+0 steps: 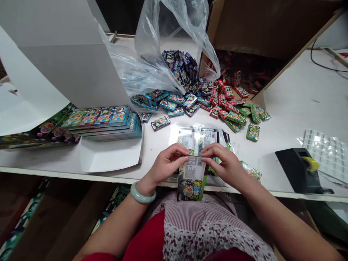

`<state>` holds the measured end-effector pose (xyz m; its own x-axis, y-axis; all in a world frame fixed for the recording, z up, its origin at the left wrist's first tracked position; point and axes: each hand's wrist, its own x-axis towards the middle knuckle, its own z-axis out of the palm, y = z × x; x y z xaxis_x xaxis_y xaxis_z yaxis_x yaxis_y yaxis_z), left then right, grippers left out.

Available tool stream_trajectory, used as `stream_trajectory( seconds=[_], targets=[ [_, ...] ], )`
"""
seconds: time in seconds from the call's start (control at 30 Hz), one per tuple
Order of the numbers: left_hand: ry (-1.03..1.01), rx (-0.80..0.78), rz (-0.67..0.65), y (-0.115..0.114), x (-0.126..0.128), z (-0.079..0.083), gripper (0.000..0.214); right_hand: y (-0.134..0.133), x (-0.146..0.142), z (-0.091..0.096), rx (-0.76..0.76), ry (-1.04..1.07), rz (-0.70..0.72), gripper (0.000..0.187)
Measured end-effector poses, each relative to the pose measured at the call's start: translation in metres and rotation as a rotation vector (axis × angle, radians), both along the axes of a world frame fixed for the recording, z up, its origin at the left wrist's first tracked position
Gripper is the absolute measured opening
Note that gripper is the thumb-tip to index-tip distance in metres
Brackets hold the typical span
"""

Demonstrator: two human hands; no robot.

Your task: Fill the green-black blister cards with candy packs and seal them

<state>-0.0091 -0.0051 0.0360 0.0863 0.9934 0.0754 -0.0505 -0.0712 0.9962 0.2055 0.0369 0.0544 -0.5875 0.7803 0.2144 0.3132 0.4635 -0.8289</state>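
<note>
Between my two hands hangs a printed plastic pouch (191, 181) with a dark lower part and coloured lettering. My left hand (174, 157) pinches its top left corner between thumb and fingers. The top right corner is pinched by my right hand (217, 157). Just behind, on the table, lies a stack of similar pouches (209, 135) with clear tops, partly covered by my hands. A small green box (250, 170) is partly hidden by my right forearm. One small purple box (160, 123) lies beyond my left hand.
Small blue boxes (168, 104), purple boxes (181, 65), red boxes (224, 90) and green boxes (253, 132) spill from a clear bag (152, 47) and a carton (244, 29). A white display box (108, 156) with stacked packs stands left. A tape dispenser (296, 168) and sticker sheets (323, 150) lie right.
</note>
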Motion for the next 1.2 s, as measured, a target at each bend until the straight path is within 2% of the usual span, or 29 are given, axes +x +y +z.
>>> stream_trajectory(
  seconds=[0.13, 0.27, 0.4, 0.6, 0.67, 0.73, 0.8, 0.83, 0.87, 0.9, 0.97, 1.07, 1.2],
  targets=[
    [0.02, -0.003, 0.045, -0.002, 0.006, -0.004, 0.012, -0.007, -0.003, -0.006, 0.068, 0.016, -0.045, 0.006],
    [0.061, 0.068, 0.029, 0.0, 0.006, -0.001, 0.004, -0.009, -0.004, -0.012, 0.105, 0.075, -0.068, 0.007],
    [0.137, 0.116, 0.031, 0.003, 0.004, -0.002, 0.004, -0.011, -0.007, -0.02, 0.118, 0.171, -0.147, 0.009],
    [0.217, 0.117, -0.006, 0.008, 0.0, -0.008, 0.006, -0.013, -0.009, -0.019, 0.101, 0.213, -0.149, 0.01],
    [0.234, 0.115, 0.009, 0.01, -0.001, -0.011, 0.006, -0.003, 0.006, -0.021, -0.002, 0.193, -0.102, 0.014],
    [0.248, 0.121, 0.03, 0.012, -0.002, -0.013, 0.006, 0.016, 0.034, -0.027, -0.114, 0.134, -0.171, 0.019],
    [0.254, 0.13, 0.052, 0.012, -0.002, -0.015, 0.006, 0.039, 0.069, -0.039, -0.133, -0.006, -0.438, 0.018],
    [0.255, 0.134, 0.061, 0.013, -0.002, -0.015, 0.006, 0.05, 0.086, -0.047, -0.113, -0.141, -0.583, 0.016],
    [0.256, 0.133, 0.069, 0.013, -0.002, -0.015, 0.006, 0.06, 0.101, -0.054, -0.112, -0.284, -0.666, 0.015],
    [0.258, 0.132, 0.074, 0.013, -0.001, -0.015, 0.006, 0.068, 0.113, -0.062, -0.115, -0.322, -0.701, 0.015],
    [0.258, 0.131, 0.075, 0.013, 0.0, -0.014, 0.006, 0.075, 0.127, -0.076, -0.123, -0.37, -0.721, 0.013],
    [0.257, 0.133, 0.075, 0.013, 0.001, -0.012, 0.005, 0.071, 0.131, -0.091, -0.13, -0.337, -0.713, 0.011],
    [0.253, 0.132, 0.086, 0.015, 0.004, -0.011, 0.004, 0.058, 0.138, -0.096, -0.181, -0.234, -0.709, 0.01]
  ],
)
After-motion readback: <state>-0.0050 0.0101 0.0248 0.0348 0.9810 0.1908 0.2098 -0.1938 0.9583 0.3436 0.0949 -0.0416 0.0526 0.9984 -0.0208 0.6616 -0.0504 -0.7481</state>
